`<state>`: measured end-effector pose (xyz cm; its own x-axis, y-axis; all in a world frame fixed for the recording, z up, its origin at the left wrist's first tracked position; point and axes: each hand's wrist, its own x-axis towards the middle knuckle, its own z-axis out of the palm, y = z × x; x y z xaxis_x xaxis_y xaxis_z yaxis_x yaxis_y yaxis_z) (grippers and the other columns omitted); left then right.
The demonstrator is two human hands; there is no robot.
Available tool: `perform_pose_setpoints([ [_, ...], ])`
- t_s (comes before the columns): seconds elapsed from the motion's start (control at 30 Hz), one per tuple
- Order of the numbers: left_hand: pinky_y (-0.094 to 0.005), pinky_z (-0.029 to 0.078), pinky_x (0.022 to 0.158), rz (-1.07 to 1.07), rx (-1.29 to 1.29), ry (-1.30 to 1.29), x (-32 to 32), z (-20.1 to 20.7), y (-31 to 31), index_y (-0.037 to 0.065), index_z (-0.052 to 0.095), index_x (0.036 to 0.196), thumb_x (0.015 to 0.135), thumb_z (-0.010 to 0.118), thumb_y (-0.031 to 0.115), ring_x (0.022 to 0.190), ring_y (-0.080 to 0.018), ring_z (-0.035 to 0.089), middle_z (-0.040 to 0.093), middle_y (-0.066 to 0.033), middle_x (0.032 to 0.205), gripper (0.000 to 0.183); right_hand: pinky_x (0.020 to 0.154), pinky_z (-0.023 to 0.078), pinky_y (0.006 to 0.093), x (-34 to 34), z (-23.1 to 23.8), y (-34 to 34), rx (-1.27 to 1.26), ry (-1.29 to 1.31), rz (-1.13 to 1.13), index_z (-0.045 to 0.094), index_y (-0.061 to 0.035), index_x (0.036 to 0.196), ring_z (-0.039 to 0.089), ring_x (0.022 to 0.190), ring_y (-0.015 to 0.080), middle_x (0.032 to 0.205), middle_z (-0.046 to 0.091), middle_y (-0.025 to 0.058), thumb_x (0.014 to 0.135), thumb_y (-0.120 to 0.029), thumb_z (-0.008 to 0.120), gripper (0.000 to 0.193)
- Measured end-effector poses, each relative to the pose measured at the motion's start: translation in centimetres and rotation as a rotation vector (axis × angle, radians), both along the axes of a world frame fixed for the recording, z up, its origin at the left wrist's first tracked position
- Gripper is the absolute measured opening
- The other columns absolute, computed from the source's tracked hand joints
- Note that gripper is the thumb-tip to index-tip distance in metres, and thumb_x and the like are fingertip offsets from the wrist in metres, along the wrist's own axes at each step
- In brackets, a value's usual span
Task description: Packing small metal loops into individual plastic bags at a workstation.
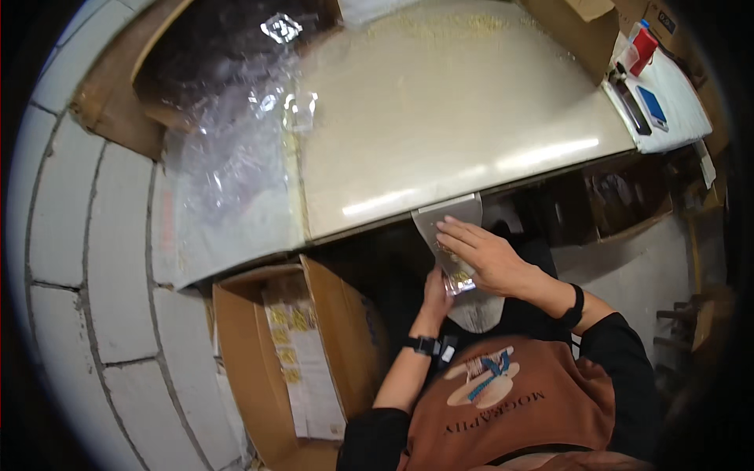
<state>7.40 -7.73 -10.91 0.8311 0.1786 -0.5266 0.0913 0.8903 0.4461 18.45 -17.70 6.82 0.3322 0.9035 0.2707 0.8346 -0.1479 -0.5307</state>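
Note:
A grey metal chute (449,210) slopes down from the table's front edge toward my lap. My left hand (437,294) is at its lower end, fingers closed around the side of a small clear plastic bag (462,286). Small gold-coloured pieces show at the bag; their exact kind is too small to make out. Over the chute lies my right hand (491,259), its fingers stretched out flat and pointing to the left. Part of the chute and of the bag's mouth is hidden under that hand.
Before me stands a pale table (463,102), with gold bits (448,30) scattered at its far side. Clear plastic bags (228,149) pile up at the left. An open cardboard box (338,337) holds filled packs (302,369). A blue phone (651,107) lies far right.

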Motion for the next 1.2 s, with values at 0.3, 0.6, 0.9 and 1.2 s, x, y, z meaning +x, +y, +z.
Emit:
perform_pose_setpoints([
  [0.3,-0.0354,0.056,0.075,-0.169,0.057,-0.012,-3.6,2.1,0.3,-0.003,0.052,0.115,0.099,0.037,0.037,0.091,-0.0225,0.065,0.062,-0.0138,0.106,0.045,0.086,0.049,0.0385,0.0,-1.8,-6.8,-0.053,0.351,-0.211,0.06,-0.0005,0.11,0.06,0.099,0.0352,0.108,0.061,0.0179,0.08,-0.001,0.059,0.03],
  [0.6,-0.0311,0.059,0.061,-0.178,0.253,-0.049,-5.6,5.8,0.7,-0.002,0.051,0.117,0.097,0.046,0.024,0.082,-0.0206,0.067,0.064,-0.0126,0.101,0.034,0.085,0.048,0.0402,-2.6,-4.1,-6.0,-0.034,0.32,-0.161,0.056,0.0012,0.115,0.059,0.098,0.0356,0.104,0.062,0.0218,0.082,-0.012,0.06,0.035],
  [0.9,-0.0282,0.057,0.065,-0.283,0.183,-0.073,-4.7,2.3,-0.6,0.0,0.055,0.112,0.096,0.045,0.019,0.081,-0.0175,0.066,0.064,-0.0095,0.098,0.027,0.072,0.05,0.0338,-1.9,-12.5,-7.4,-0.405,1.041,-0.296,0.064,0.0009,0.108,0.065,0.08,0.0246,0.089,0.068,0.0146,0.09,-0.028,0.056,0.035],
  [1.2,-0.0291,0.056,0.052,-0.32,0.275,-0.027,-3.9,7.1,-1.3,-0.001,0.055,0.111,0.098,0.041,0.027,0.072,-0.0168,0.065,0.064,-0.0109,0.096,0.034,0.085,0.049,0.0283,-3.2,-8.8,-6.1,0.015,0.964,-0.203,0.065,0.0024,0.109,0.063,0.096,0.0186,0.103,0.067,0.0153,0.087,-0.013,0.061,0.027],
])
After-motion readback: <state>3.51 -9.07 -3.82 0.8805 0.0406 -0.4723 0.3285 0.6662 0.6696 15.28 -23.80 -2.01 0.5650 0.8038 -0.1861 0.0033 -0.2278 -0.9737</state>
